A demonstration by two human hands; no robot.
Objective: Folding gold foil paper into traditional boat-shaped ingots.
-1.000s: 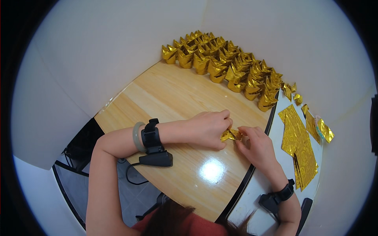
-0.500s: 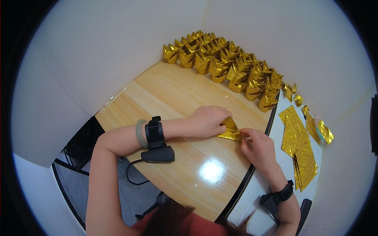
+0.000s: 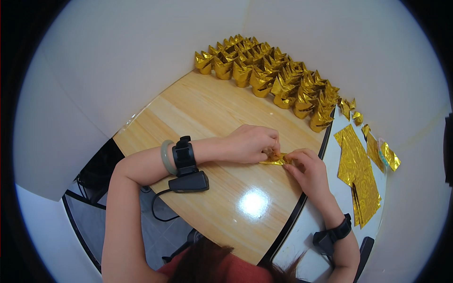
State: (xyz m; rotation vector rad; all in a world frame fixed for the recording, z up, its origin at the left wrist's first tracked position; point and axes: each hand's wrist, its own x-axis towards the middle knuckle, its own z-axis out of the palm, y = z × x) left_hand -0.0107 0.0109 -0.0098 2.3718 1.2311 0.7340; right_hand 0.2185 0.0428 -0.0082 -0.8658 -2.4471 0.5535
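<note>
Between my hands, low over the wooden tabletop (image 3: 212,111), is a piece of gold foil paper (image 3: 275,161), folded into a narrow strip. My left hand (image 3: 250,144) has its fingers bent down onto the paper's left part and upper edge. At the paper's right end, my right hand (image 3: 307,172) pinches it between thumb and fingers. Much of the paper is hidden under my fingers. Beyond my hands, several rows of folded gold paper ingots (image 3: 262,81) stand upright along the far edge of the table.
On the white surface (image 3: 295,240) at the right lie flat gold paper sheets (image 3: 356,165), overlapping each other. Small folded gold pieces (image 3: 357,118) and a clear plastic packet (image 3: 383,153) with gold paper sit farther back. White walls (image 3: 127,56) enclose the table's far sides.
The peak of gold paper that stood up between my hands is now folded down into a low strip. My left fingers have come down over it; my right hand shifted slightly left.
</note>
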